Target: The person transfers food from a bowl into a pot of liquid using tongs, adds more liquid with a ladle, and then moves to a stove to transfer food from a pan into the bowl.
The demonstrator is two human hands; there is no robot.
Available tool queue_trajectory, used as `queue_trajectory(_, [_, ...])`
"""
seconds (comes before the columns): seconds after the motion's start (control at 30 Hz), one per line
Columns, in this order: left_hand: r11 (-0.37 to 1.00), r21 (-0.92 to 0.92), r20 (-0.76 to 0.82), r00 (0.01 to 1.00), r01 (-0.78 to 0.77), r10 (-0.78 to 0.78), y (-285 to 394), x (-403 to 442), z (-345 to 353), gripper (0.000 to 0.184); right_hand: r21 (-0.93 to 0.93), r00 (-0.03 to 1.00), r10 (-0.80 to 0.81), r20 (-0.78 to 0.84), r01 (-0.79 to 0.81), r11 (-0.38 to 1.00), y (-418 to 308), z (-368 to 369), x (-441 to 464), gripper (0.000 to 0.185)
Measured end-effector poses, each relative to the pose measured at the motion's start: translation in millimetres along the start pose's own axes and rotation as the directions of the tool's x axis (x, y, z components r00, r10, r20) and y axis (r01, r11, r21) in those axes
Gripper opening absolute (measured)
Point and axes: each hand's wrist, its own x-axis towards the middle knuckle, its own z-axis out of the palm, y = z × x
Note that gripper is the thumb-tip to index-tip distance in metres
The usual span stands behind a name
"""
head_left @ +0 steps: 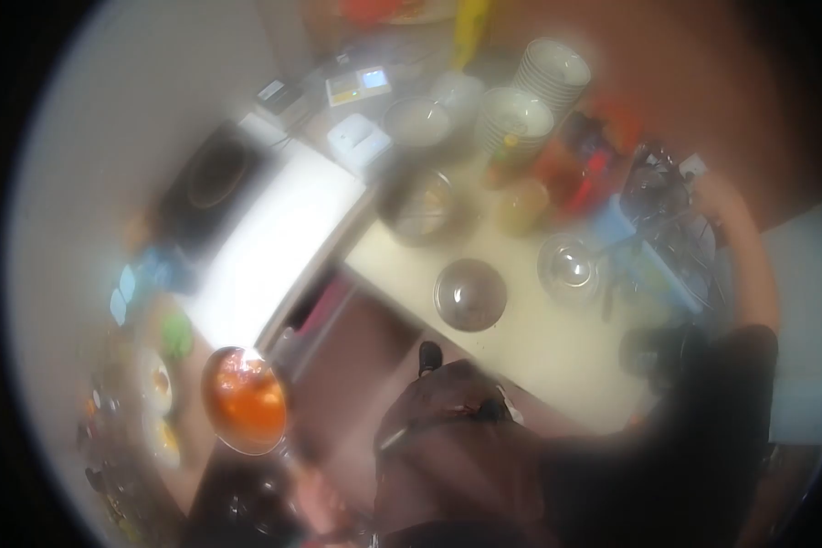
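Note:
My left hand (318, 500) is low in the view, blurred, and appears closed around the handle of a pan. That pan (245, 402) holds a glossy orange-red sauce with paler lumps. My right arm stretches far out to the right. At its end, my right hand (714, 199) is beside a metal rack of utensils (659, 187), close to a small white piece (693, 165). Blur hides the fingers of my right hand, so its grip is unclear.
A pale counter (411, 260) carries a round metal lid (470, 295), a glass lid (571, 267), a large pot (417, 205) and stacked bowls (553, 73). Left are a white worktop (274, 242), a black hob (215, 178) and plates with eggs (163, 438).

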Motion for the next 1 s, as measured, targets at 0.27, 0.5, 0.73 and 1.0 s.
queue_trajectory(0.27, [0.999, 0.022, 0.049, 0.998, -0.040, 0.039, 33.5, 29.1, 65.5, 0.015, -0.056, 0.985, -0.115, -0.128, 0.109, 0.992, -15.1, 30.8, 145.9, 0.034])
queue_trajectory(0.5, [1.000, 0.016, 0.146, 0.989, 0.004, -0.006, 74.5, 52.1, 102.7, 0.014, 0.012, 0.979, -0.180, -0.096, 0.182, 0.983, -52.8, 7.4, 147.2, 0.026])
queue_trajectory(0.73, [0.996, 0.058, 0.186, 0.980, 0.066, -0.076, 134.0, 106.5, 134.7, 0.016, 0.211, 0.820, -0.191, -0.540, 0.351, 0.912, -102.3, 13.7, 109.0, 0.049])
queue_trajectory(1.0, [0.996, 0.081, 0.306, 0.950, 0.034, -0.057, 216.3, 204.8, 154.6, 0.018, 0.711, 0.914, -0.042, -0.403, 0.341, 0.615, -231.6, 11.3, -33.1, 0.041])
